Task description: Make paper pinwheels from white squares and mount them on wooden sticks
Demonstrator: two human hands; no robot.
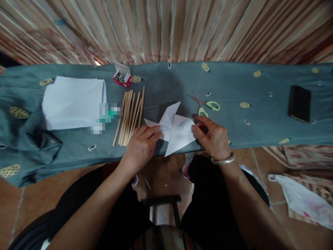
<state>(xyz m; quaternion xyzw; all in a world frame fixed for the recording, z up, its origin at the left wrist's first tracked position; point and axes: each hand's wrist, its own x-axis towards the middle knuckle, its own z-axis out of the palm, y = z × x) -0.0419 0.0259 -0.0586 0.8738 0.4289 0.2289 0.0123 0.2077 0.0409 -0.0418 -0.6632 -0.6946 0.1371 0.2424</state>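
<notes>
A white paper pinwheel [173,130] with several folded blades lies at the front edge of the cloth-covered table, between my hands. My left hand [142,144] pinches its left blade between thumb and fingers. On the other side, my right hand [212,135] has its thumb and fingers closed on the pinwheel's right edge, its index finger stretched out above. Just beyond my right hand rest green-handled scissors [204,103], their blades slightly apart. Several thin wooden sticks [129,116] lie side by side by my left hand.
A stack of white paper [74,104] lies at the left, with a blurred green-and-white item [108,116] at its corner. Behind the sticks stands an opened small red box [122,79] of metal pins. A dark rectangular object [299,103] is far right; a striped curtain [166,31] hangs behind.
</notes>
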